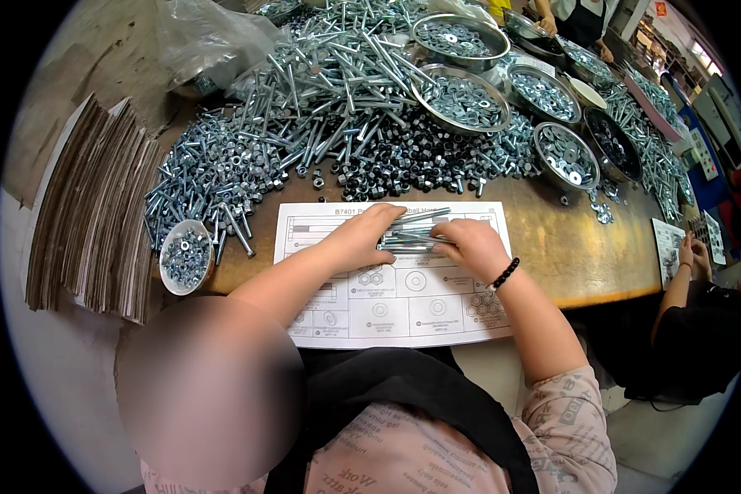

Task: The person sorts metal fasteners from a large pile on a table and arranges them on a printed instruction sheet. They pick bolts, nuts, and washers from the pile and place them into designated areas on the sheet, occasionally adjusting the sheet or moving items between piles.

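While both forearms are reaching in over a printed sheet, the left hand is spreading its thumb and fingers around the left ends of several long bolts, holding them between. The right hand, wearing a dark beaded bracelet, is curling half closed, its fingertips touching the bolts' right ends; whether it is gripping any, I cannot tell. The bolts are lying roughly side by side between the hands, above the sheet's upper middle, and the sheet is covering the near edge of the table. Just beyond it, black nuts are spreading in a heap, with a large bolt pile rising behind. A white tub of small hardware is standing to the left, and farther right a co-worker's hands are working near another sheet
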The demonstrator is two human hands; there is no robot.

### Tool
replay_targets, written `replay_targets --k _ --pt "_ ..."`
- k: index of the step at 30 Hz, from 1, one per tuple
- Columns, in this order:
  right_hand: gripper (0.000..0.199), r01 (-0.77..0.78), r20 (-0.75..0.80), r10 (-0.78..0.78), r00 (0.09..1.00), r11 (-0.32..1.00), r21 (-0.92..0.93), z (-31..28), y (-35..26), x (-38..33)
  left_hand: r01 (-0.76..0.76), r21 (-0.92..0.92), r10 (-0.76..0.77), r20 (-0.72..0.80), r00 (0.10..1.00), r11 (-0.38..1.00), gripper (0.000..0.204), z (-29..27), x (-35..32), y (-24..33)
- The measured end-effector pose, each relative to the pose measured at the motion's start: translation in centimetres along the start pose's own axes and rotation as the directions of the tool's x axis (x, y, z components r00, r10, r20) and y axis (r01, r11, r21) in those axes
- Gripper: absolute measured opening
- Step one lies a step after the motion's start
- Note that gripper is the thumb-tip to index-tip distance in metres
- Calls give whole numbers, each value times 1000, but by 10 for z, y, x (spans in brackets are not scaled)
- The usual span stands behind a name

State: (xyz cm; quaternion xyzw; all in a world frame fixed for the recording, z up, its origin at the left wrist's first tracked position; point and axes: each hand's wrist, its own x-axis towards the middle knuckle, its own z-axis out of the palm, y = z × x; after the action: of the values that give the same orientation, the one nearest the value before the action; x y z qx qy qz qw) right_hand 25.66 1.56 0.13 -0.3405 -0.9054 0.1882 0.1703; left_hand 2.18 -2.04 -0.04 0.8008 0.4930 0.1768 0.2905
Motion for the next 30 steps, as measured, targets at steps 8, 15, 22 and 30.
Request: replay_targets --k 8,15,22,30 --pt "21 133 -139 -157 978 977 -168 10 9 -8 29 89 -26 -31 999 996 74 6 4 2" --pt "58 -65 -105 658 745 229 971 30 25 8 91 286 -58 -121 991 954 60 21 14 10" --pt "69 85 -132 636 761 104 991 31 6 6 168 317 -111 -188 976 933 53 24 19 26" --pt "33 -102 -232 762 605 363 926 -1 62 -9 194 321 -130 -210 969 927 50 25 20 29"
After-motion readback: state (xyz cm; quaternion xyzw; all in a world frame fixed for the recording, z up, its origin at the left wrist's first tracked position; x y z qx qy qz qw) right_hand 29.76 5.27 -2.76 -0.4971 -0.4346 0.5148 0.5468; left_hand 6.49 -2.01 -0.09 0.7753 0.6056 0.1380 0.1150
